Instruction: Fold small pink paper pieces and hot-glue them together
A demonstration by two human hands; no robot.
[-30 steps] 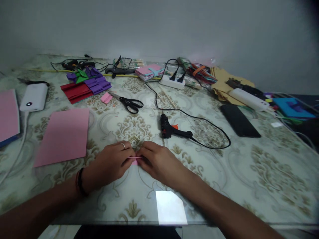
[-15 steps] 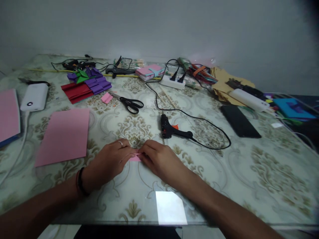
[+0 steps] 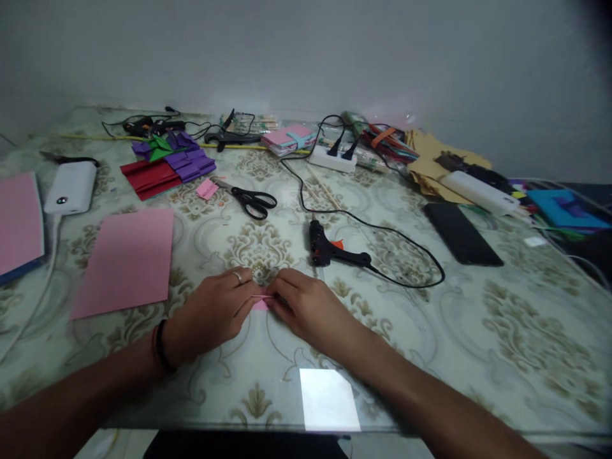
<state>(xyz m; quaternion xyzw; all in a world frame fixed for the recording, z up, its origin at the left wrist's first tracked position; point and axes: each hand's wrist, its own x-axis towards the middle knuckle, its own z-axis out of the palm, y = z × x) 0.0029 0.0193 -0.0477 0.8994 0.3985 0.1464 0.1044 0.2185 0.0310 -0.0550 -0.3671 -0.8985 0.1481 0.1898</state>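
Observation:
A small piece of pink paper (image 3: pixel 261 305) lies at the front middle of the table, mostly covered by my fingers, with a folded edge showing between them. My left hand (image 3: pixel 218 305), with a ring on one finger, pinches its left side. From the right, my right hand (image 3: pixel 308 305) grips the other side, fingertips close to the left ones. Left of my hands rests a larger pink sheet (image 3: pixel 128 262). Beyond my right hand is a black glue gun (image 3: pixel 335 248) with an orange trigger. Black-handled scissors (image 3: pixel 251 199) lie farther back, touching a small pink paper scrap (image 3: pixel 206 189).
Folded red paper (image 3: pixel 152 178) and purple paper (image 3: pixel 192 164) sit back left, near a white power bank (image 3: pixel 71 188). A power strip (image 3: pixel 333 159) feeds a looping black cord. On the right lies a black phone (image 3: pixel 463 234). The patterned table (image 3: pixel 430 370) ends at the front edge.
My left fingers have shifted slightly on the small pink paper, and its folded edge now shows as a thin line. The whole view has moved a little; other things lie as before.

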